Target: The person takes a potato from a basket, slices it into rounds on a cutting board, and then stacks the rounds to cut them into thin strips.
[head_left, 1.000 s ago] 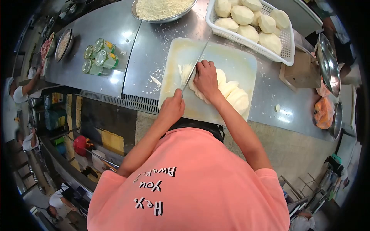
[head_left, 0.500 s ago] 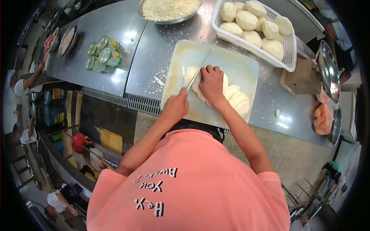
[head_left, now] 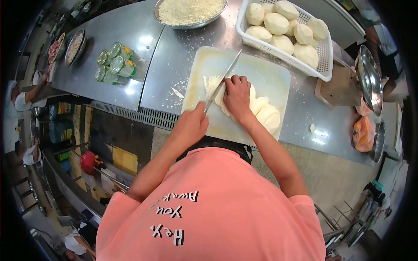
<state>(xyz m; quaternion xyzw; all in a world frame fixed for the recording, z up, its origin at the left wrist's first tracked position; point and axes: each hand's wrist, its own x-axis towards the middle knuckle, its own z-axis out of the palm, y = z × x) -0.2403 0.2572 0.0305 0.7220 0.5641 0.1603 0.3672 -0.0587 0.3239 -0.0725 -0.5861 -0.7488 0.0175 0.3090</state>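
My left hand (head_left: 191, 124) grips the handle of a long knife (head_left: 223, 77). The blade slants across a pale cutting board (head_left: 265, 71), its edge at the left end of a row of white vegetable slices (head_left: 264, 114). My right hand (head_left: 237, 95) presses down on those slices, fingertips curled right next to the blade. A small heap of thin cut strips (head_left: 210, 85) lies on the board to the left of the knife.
A white basket (head_left: 324, 65) of peeled white tubers stands behind the board. A metal bowl of grated white food (head_left: 189, 11), several cans (head_left: 112, 65), metal bowls (head_left: 370, 80) and an orange bag (head_left: 363, 132) sit on the steel counter (head_left: 170, 56). Other people work at far left.
My left hand has drawn back slightly toward my body and the knife tip has lifted. My right hand stays on the slices.
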